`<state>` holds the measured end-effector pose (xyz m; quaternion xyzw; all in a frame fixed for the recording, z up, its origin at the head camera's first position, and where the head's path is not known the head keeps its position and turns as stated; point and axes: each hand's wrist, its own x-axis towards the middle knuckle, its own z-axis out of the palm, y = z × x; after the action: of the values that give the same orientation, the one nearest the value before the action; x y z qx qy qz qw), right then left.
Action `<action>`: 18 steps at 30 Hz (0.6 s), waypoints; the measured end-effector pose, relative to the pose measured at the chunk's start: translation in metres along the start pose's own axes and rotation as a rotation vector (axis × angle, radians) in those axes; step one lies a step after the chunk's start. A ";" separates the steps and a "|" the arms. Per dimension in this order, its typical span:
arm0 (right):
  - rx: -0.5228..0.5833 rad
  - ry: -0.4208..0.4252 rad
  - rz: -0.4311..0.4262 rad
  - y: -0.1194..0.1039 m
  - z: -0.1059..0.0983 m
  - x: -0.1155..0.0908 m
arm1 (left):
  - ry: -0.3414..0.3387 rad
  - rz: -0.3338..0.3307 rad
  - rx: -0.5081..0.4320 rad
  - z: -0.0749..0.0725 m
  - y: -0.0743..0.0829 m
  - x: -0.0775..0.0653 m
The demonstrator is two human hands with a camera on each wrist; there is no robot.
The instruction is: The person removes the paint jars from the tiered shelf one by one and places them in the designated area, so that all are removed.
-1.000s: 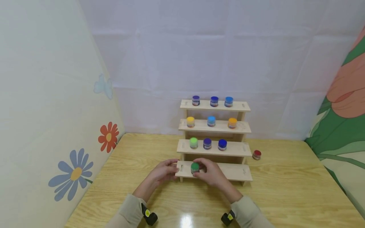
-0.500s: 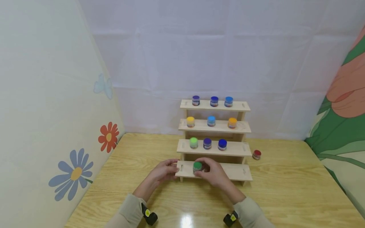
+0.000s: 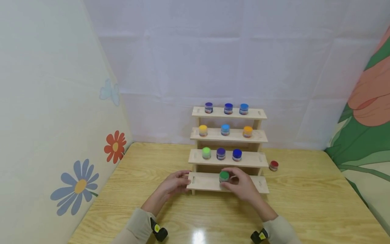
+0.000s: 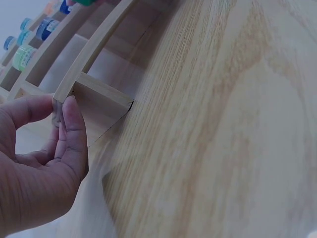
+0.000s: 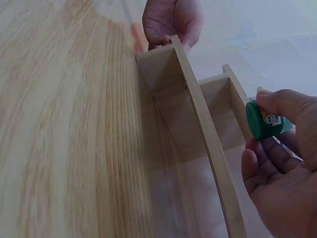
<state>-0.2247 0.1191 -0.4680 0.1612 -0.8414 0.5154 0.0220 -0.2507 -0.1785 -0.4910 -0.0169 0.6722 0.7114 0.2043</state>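
Observation:
A wooden four-step display rack [image 3: 204,183] stands on the table, with small lidded paint jars on its upper three steps. My right hand [image 3: 243,186] grips a green paint jar [image 3: 224,177] between thumb and fingers, over the middle of the lowest step. The right wrist view shows this green jar [image 5: 265,121] pinched near the step's edge, its lid facing away from the palm. At the rack's left end, my left hand [image 3: 174,185] pinches the end of the lowest board. In the left wrist view, thumb and fingers of the left hand [image 4: 44,173] close on that board end.
Blue and purple jars, including a purple one [image 3: 208,108], line the top step. Yellow [image 3: 203,130], light blue and orange jars stand below; light green [image 3: 206,153], purple and dark blue ones on the third step. A red jar [image 3: 274,165] sits on the table right of the rack.
My right hand has shifted to the right along the lowest step, carrying the green paint jar from near the left end to the middle. The left hand stays at the rack's end.

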 end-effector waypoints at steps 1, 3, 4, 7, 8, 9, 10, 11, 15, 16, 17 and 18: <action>-0.003 0.007 0.001 0.001 -0.003 -0.001 | 0.001 -0.004 -0.002 0.000 0.000 0.000; -0.002 0.017 0.008 0.002 -0.010 -0.004 | -0.002 -0.001 0.002 0.000 0.000 0.001; 0.000 0.022 0.012 0.003 -0.013 -0.006 | -0.005 0.002 0.004 0.000 0.000 0.001; -0.004 0.039 0.020 0.007 -0.023 -0.011 | -0.007 0.003 0.007 0.000 0.000 0.001; -0.002 0.045 0.014 0.009 -0.027 -0.012 | -0.007 0.004 0.009 0.000 0.000 0.001; -0.002 0.049 0.008 0.011 -0.031 -0.014 | -0.009 0.006 0.009 0.000 0.000 0.001; 0.004 0.053 0.002 0.013 -0.034 -0.016 | -0.011 0.007 0.010 0.000 0.000 0.000; 0.009 0.057 -0.005 0.015 -0.038 -0.017 | -0.009 0.006 0.010 0.000 0.000 0.000; 0.018 0.080 -0.006 0.020 -0.052 -0.024 | -0.006 0.008 0.013 0.000 0.000 0.000; 0.020 0.090 -0.001 0.021 -0.055 -0.026 | -0.004 0.008 0.014 0.000 0.000 0.000; 0.016 0.098 0.006 0.022 -0.059 -0.027 | -0.001 0.007 0.014 0.000 0.000 0.000; 0.011 0.107 0.011 0.023 -0.062 -0.029 | -0.002 0.008 0.014 0.000 0.000 0.000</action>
<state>-0.2119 0.1900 -0.4646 0.1289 -0.8370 0.5279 0.0635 -0.2508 -0.1782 -0.4905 -0.0119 0.6770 0.7075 0.2024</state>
